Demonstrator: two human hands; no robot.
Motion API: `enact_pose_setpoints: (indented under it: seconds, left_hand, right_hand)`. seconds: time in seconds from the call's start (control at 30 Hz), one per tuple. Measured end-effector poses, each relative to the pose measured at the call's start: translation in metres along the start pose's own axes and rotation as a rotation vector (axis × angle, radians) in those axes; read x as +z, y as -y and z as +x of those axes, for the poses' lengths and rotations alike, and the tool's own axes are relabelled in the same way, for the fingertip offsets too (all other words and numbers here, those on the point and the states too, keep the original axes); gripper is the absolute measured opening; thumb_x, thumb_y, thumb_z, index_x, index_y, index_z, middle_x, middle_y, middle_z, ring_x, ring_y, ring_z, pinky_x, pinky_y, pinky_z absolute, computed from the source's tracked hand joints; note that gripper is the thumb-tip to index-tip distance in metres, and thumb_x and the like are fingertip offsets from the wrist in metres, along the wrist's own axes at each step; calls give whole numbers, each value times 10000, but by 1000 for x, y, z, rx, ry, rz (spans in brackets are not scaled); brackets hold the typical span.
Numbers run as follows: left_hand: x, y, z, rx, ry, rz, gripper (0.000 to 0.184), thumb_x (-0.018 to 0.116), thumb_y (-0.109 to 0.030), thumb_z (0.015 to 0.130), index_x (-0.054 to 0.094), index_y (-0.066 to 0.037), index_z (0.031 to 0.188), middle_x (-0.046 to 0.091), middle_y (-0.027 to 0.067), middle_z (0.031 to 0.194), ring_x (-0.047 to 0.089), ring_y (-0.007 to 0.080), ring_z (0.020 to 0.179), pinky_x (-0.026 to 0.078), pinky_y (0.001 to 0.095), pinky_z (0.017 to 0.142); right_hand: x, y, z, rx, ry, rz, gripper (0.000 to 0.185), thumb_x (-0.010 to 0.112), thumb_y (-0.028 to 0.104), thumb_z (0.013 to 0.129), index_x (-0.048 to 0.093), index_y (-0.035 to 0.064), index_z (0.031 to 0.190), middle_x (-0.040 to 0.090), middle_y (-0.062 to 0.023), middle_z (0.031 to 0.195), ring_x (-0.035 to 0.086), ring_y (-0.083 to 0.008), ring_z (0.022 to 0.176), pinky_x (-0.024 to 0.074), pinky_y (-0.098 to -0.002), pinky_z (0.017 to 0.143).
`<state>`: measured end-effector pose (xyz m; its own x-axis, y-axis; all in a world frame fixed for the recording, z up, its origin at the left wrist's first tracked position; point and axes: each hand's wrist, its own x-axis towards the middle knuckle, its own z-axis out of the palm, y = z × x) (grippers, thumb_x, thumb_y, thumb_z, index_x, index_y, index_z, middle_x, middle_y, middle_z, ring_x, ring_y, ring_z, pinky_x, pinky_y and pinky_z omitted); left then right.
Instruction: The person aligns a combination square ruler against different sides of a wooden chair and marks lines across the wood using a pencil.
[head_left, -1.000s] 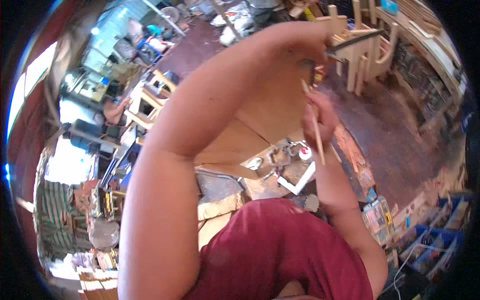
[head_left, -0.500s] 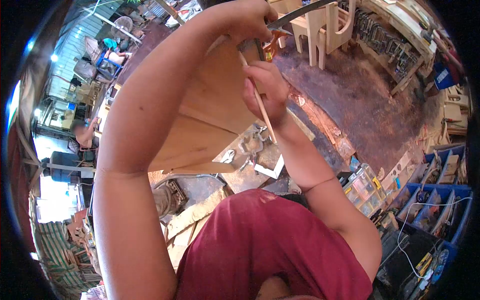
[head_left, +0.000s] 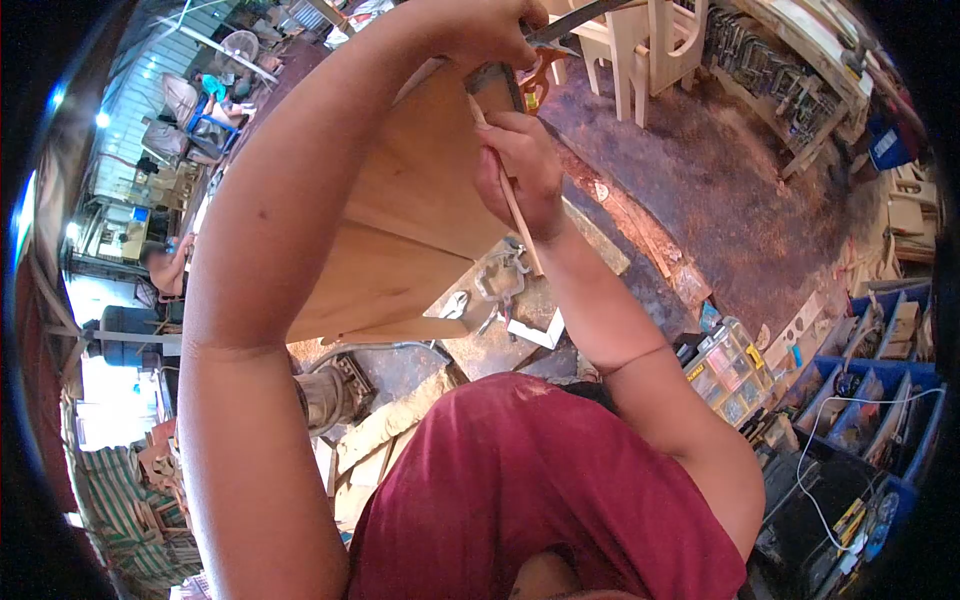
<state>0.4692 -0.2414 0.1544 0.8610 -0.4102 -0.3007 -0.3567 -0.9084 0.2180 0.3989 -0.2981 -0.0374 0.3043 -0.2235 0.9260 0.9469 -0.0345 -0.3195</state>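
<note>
My left hand [head_left: 500,35] is at the top of the view with its fingers curled by one end of a dark metal strip [head_left: 580,18]; its grip is partly hidden. My right hand [head_left: 525,170] is closed around a thin wooden stick [head_left: 525,228], which slants down along my wrist. The stick's upper end lies beside a dark, flat-faced block [head_left: 494,90] just under my left hand. Below my left forearm spreads a large pale wooden panel [head_left: 400,240]. An orange curved piece [head_left: 543,78] shows right of the block.
A metal clamp [head_left: 500,275] and a white angled piece [head_left: 540,330] lie on the bench below the panel. Wooden chairs [head_left: 640,60] stand on the floor ahead. Blue bins [head_left: 870,400] and an organizer case [head_left: 735,370] are at right. Another person [head_left: 168,268] sits far left.
The view has shifted slightly. Both hands appear a little further left, the left one also higher. The right hand keeps the wooden stick, and the metal strip stays by the left hand.
</note>
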Motion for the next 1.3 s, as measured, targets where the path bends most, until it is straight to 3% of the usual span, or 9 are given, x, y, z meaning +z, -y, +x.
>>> enact_pose_setpoints:
  seconds: [0.1,0.47,0.83,1.0,1.2,1.3]
  left_hand:
    - [1,5,5,95,-5,26,264,662,-112,696,659,-21,943,670,101,781,605,155,710,493,338,665]
    - [0,2,4,63,-19,61,276,662,-122,701,665,-36,963,675,104,800,617,172,737,496,333,686]
    - [1,-3,-1,3,-22,76,260,669,-124,695,657,-21,934,668,102,776,612,171,723,493,344,676]
    - [1,12,9,154,16,-43,265,664,-119,691,655,-17,935,669,106,777,616,167,723,495,341,677]
    - [-1,1,3,62,-30,114,271,661,-109,691,658,-15,945,680,104,811,620,162,744,497,335,687]
    - [0,7,6,124,14,-8,277,666,-111,689,662,-18,950,680,105,811,620,162,745,497,340,688]
  right_hand:
    - [0,-2,-4,-5,6,-15,271,607,-69,738,581,5,997,614,-191,937,625,-312,814,511,-350,716]
    - [6,-10,-3,-34,-27,-8,326,666,-35,704,572,46,1006,593,-161,919,615,-329,819,514,-379,692]
    - [6,-8,1,-64,-41,24,296,604,-84,737,562,18,1012,609,-184,942,621,-302,794,509,-346,692]
    - [5,-11,-4,-71,-35,11,313,630,-78,718,566,28,1005,602,-173,925,620,-312,804,509,-360,695]
    - [4,-8,3,-50,-27,23,307,625,-83,716,561,26,996,600,-174,923,620,-317,809,509,-366,708]
    - [5,-11,0,-61,-25,24,303,625,-72,724,560,27,1003,601,-176,925,619,-319,811,509,-366,713]
